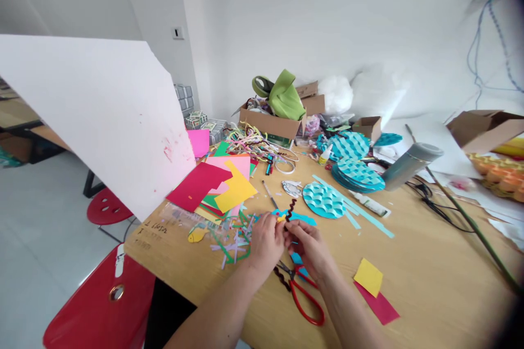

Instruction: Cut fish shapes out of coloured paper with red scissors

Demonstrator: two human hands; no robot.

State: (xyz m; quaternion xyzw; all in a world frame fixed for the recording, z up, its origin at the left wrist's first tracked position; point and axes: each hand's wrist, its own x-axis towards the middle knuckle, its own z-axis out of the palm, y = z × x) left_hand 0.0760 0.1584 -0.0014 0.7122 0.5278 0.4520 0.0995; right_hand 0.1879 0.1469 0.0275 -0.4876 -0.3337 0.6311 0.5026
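Observation:
My left hand (266, 237) and my right hand (306, 242) meet above the front part of the table, fingers pinched together. A dark brown wavy pipe cleaner (291, 210) rises from between them, its lower end at my right fingertips. My left fingers pinch a small yellow paper piece (281, 218), partly hidden. Below the hands lie red-handled scissors (308, 308) and another wavy brown pipe cleaner (282, 279). Blue paper (305, 218) shows just behind my fingers. A yellow paper fish (197, 235) lies to the left.
Coloured paper sheets (200, 185) and thin paper strips (233, 242) spread to the left. Decorated turquoise discs (324, 200), a glue tube (371, 204) and a grey bottle (411, 166) are to the right. A cardboard box (270, 120) and pipe cleaners (254, 139) sit behind.

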